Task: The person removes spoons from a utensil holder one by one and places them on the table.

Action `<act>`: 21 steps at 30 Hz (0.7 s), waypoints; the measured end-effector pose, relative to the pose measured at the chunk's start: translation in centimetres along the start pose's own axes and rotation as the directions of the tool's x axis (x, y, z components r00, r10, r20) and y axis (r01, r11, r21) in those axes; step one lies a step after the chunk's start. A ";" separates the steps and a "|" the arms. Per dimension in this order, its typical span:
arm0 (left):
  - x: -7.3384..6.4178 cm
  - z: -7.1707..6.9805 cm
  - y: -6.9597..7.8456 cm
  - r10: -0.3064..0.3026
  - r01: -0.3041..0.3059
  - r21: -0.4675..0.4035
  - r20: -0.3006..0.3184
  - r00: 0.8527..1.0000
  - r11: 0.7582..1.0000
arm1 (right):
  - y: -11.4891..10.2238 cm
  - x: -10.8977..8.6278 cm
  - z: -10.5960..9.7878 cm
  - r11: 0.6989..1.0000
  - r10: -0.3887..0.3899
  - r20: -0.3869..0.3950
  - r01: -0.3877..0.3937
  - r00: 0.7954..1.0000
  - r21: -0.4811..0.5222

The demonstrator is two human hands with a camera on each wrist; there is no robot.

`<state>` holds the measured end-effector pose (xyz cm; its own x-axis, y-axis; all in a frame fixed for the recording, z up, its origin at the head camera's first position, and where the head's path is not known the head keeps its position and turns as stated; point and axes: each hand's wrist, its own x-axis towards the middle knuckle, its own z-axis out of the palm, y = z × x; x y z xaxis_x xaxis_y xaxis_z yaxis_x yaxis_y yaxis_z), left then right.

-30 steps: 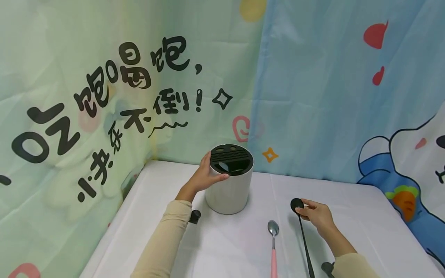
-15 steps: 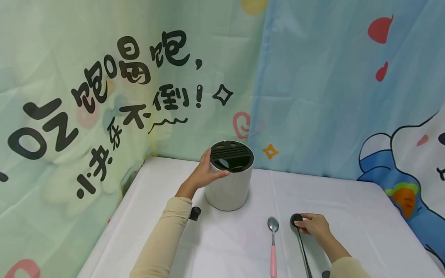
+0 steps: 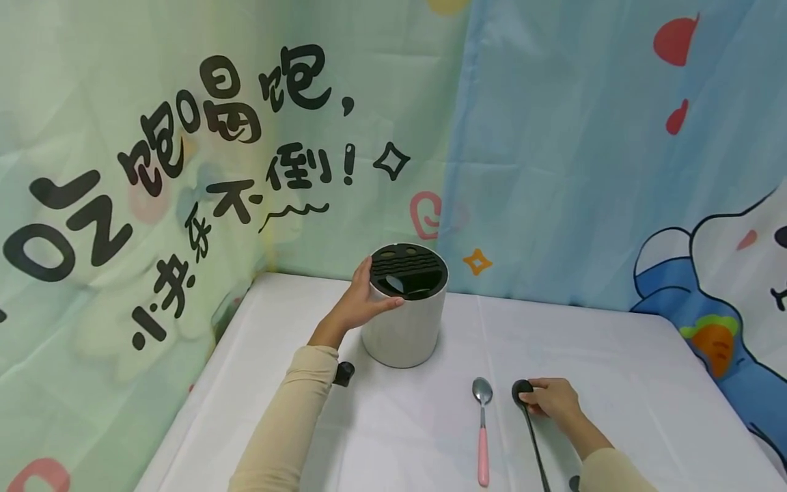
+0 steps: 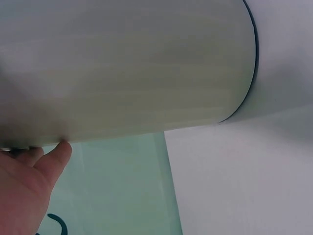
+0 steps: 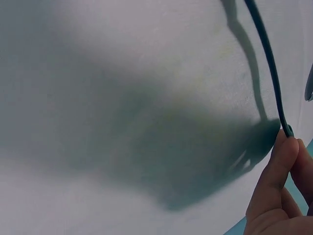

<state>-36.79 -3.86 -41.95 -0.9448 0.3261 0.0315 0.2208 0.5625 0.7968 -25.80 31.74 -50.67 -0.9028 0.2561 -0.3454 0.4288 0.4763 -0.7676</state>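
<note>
A white cylindrical utensil holder (image 3: 402, 335) with a black slotted top (image 3: 410, 272) stands upright near the back of the table. My left hand (image 3: 355, 305) holds its left side near the rim, thumb across the front; in the left wrist view the fingertips (image 4: 62, 149) touch its wall. To the right, my right hand (image 3: 555, 402) pinches a black long-handled ladle (image 3: 532, 430) just by its round bowl, the handle running toward me. The right wrist view shows thumb and finger at the end of the thin dark handle (image 5: 270, 61), its shadow beside it.
A spoon with a pink handle (image 3: 483, 444) lies left of the ladle. Behind my left forearm a small black object (image 3: 345, 373) sits partly hidden. Another dark piece (image 3: 574, 483) shows by my right sleeve. Printed cloth (image 3: 553, 171) hangs behind the white-covered table (image 3: 615, 369).
My right hand has lowered the ladle and brought it nearer to me. My left hand has stayed on the utensil holder. The head view has tilted slightly.
</note>
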 end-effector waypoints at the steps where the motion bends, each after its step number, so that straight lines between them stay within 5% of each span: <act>1: 0.0 0.0 0.0 0.000 0.000 -0.002 -0.002 1.000 1.000 | 0.0 0.0 0.0 1.000 -0.001 -0.001 0.001 1.000 -0.008; 6: -0.1 0.0 0.0 -0.003 0.003 -0.009 -0.004 1.000 1.000 | -0.3 -0.1 0.1 0.986 -0.054 0.009 0.054 0.999 -0.156; 11: -0.4 0.0 0.3 -0.005 0.005 -0.007 -0.002 1.000 1.000 | -0.5 0.0 -0.2 0.941 -0.101 0.035 0.107 0.994 -0.321; 21: -0.3 0.0 0.3 0.004 -0.004 -0.007 -0.003 1.000 1.000 | 0.9 0.0 -1.4 0.866 -0.238 0.107 0.261 0.965 -0.427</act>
<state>-36.43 -3.80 -41.68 -0.9445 0.3265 0.0366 0.2232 0.5558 0.8008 -25.38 33.29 -50.60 -0.9771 0.0437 -0.2083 0.1493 0.8384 -0.5241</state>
